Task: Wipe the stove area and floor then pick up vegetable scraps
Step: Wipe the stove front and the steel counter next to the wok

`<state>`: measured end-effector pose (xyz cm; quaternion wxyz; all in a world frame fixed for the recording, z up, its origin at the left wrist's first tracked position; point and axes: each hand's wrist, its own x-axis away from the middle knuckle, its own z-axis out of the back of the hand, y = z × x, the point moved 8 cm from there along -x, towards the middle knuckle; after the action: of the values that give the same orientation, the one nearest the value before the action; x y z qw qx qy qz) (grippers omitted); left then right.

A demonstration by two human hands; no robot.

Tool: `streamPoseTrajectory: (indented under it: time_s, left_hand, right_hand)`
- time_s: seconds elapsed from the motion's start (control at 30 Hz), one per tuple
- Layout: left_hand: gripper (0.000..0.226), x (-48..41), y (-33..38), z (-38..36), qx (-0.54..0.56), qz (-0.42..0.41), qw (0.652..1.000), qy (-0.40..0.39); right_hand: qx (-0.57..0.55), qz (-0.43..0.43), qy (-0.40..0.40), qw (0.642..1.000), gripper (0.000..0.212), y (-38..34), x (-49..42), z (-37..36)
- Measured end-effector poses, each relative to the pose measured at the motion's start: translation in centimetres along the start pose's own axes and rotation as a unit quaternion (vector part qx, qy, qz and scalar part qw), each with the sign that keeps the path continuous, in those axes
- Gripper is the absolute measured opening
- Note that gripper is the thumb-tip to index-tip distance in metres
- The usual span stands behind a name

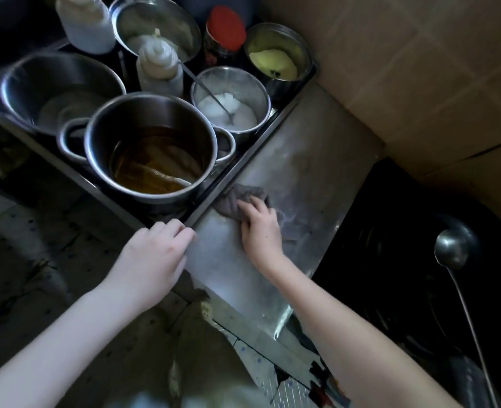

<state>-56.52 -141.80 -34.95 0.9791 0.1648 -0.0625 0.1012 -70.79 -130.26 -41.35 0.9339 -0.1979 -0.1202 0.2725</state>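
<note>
My right hand presses a crumpled grey cloth flat on the steel counter beside the stove. The cloth lies against the edge of the tray that holds the pots. My left hand rests with curled fingers on the near corner of the counter, holding nothing I can see. A black wok sits on the stove at the right. No vegetable scraps are visible.
A steel tray on the left holds a pot of brown oil, a bowl of white powder with a spoon, a yellow-filled tin, squeeze bottles and a red-lidded jar. A ladle leans in the wok. Tiled floor lies below left.
</note>
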Motion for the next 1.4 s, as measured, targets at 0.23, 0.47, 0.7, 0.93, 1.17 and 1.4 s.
streamPoseTrajectory:
  time_s: [0.23, 0.47, 0.7, 0.93, 1.17, 1.4]
  left_hand:
    - [0.025, 1.7, -0.8, 0.3, 0.005, -0.014, 1.000, -0.002]
    - [0.027, 3.1, -1.9, 0.9, 0.007, -0.022, 1.000, 0.000]
    - [0.026, 4.2, -3.0, 0.9, 0.016, -0.030, 0.999, 0.000]
    - [0.026, 5.0, -3.6, 1.0, 0.012, -0.051, 0.999, -0.007]
    - [0.024, 4.8, -3.1, 1.5, 0.025, -0.076, 0.997, -0.002]
    - [0.025, 4.3, -1.7, 1.4, 0.030, -0.114, 0.993, -0.006]
  right_hand:
    - [0.009, 0.026, -0.025, 0.999, 0.042, -0.8, 4.3, -0.9]
    - [-0.033, -0.105, 0.052, 0.993, 0.041, 1.6, -2.2, 1.1]
    - [-0.030, -0.138, 0.060, 0.988, 0.045, -0.8, 0.3, -1.2]
    - [0.023, -0.062, 0.004, 0.998, 0.042, -4.6, 7.4, -3.8]
    - [0.010, -0.043, -0.015, 0.999, 0.045, -4.2, 9.6, -4.6]
    - [-0.024, -0.107, 0.026, 0.994, 0.043, -3.1, 7.0, -3.2]
